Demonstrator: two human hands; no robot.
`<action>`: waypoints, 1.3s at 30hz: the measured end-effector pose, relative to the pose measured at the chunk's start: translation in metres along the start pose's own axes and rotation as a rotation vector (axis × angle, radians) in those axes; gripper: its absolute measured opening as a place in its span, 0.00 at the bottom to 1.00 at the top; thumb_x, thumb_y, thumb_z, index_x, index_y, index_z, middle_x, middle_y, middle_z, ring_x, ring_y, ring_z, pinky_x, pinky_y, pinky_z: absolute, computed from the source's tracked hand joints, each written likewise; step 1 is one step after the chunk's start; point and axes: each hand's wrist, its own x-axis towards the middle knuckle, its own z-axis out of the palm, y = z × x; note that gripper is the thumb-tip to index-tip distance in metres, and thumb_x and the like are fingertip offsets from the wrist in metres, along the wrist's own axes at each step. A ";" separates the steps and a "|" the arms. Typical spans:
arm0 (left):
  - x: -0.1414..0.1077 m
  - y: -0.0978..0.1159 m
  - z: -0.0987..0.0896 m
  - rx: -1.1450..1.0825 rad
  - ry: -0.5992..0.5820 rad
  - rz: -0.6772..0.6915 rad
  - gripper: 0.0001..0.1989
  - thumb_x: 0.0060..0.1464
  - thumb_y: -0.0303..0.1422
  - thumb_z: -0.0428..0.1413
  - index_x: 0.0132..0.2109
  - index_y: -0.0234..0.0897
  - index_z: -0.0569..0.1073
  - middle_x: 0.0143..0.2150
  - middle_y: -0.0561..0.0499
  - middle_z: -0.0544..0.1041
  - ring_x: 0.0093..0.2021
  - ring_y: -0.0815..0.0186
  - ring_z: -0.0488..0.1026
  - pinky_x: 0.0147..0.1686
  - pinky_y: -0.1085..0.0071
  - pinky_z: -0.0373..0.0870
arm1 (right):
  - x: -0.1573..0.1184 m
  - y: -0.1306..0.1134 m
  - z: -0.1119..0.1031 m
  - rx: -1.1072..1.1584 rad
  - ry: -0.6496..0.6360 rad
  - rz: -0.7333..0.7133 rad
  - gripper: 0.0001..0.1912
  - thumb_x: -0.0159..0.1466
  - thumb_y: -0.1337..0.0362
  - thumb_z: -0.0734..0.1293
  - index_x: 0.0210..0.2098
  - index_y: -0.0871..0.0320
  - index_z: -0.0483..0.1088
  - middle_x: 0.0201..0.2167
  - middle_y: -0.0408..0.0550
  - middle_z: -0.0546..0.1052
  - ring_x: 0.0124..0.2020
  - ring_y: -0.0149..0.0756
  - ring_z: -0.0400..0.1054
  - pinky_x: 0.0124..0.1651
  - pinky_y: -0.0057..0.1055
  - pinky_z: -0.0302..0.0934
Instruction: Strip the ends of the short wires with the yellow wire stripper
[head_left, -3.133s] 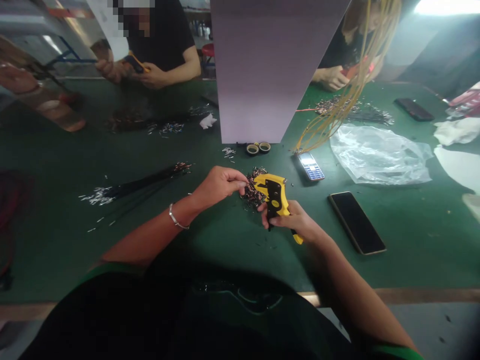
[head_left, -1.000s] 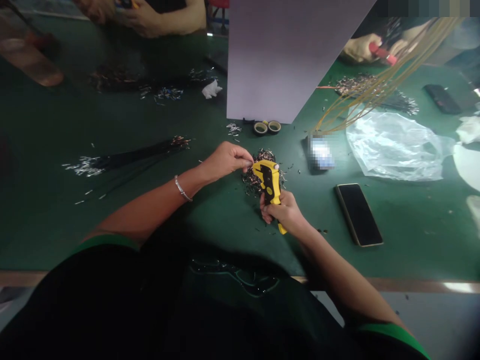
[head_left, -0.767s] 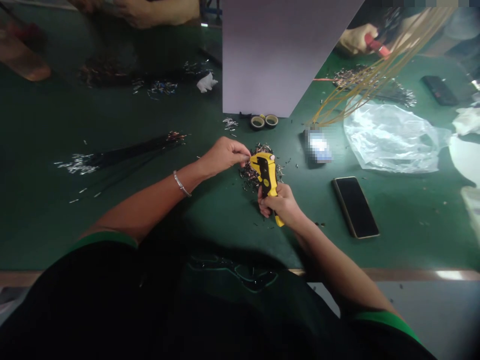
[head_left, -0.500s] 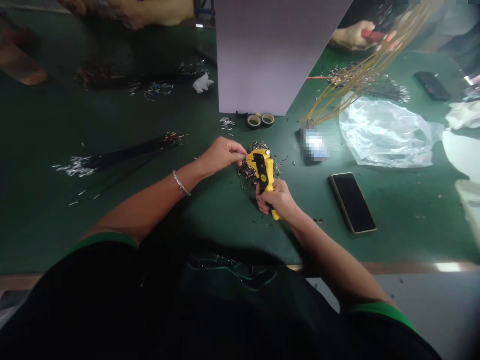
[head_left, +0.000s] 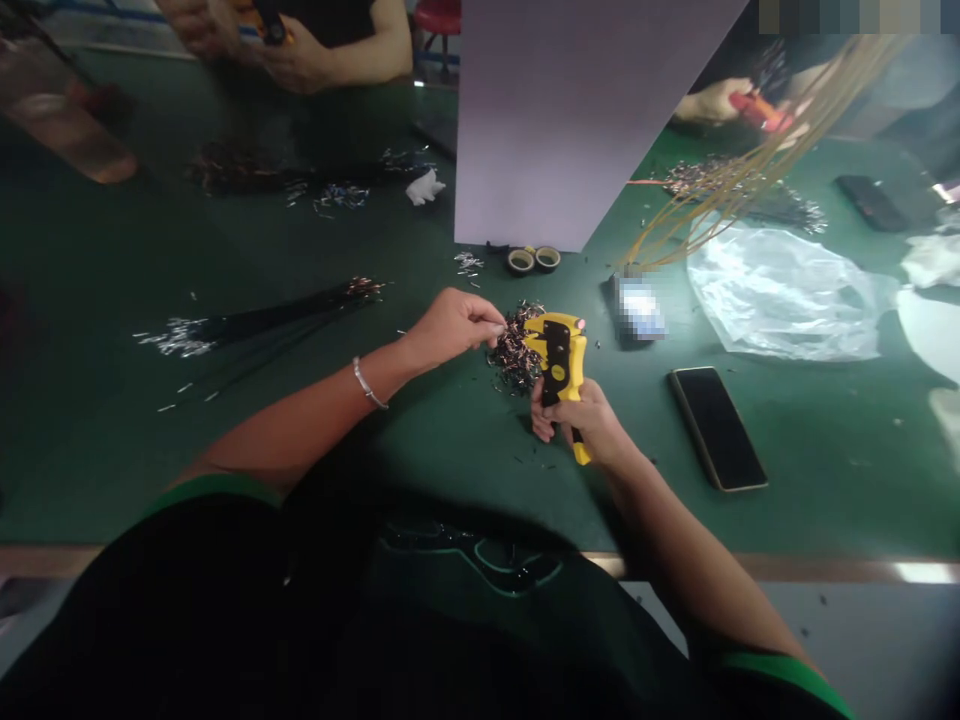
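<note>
Near the middle of the green table, my left hand [head_left: 454, 330] is closed in a pinch. It seems to grip a thin dark wire, mostly hidden, with a small bright end showing behind the hand. My right hand [head_left: 589, 425] is wrapped around the handles of a yellow and black wire stripper [head_left: 556, 360], held upright. Its jaws face my left fingertips, with a small gap between. Under and between the tool and my fingers lies a pile of short dark and coppery wire scraps [head_left: 514, 355].
A black wire bundle [head_left: 277, 312] lies left. Two tape rolls [head_left: 534, 261] sit below a pale upright panel [head_left: 577, 120]. To the right are a phone [head_left: 720, 430], a blurred box [head_left: 637, 308] and a clear plastic bag [head_left: 787, 290]. Co-workers' hands [head_left: 712, 105] work across the table.
The wire stripper has moved right, away from my left fingertips, uncovering more of the scrap pile. My left hand keeps its pinch. The whole view has shifted slightly.
</note>
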 end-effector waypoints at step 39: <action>-0.038 0.009 0.031 0.429 0.191 0.595 0.08 0.58 0.27 0.55 0.35 0.37 0.80 0.29 0.51 0.81 0.28 0.70 0.75 0.30 0.73 0.69 | 0.003 -0.009 0.004 -0.120 0.225 -0.364 0.09 0.47 0.71 0.67 0.30 0.57 0.69 0.24 0.40 0.73 0.25 0.33 0.67 0.33 0.34 0.64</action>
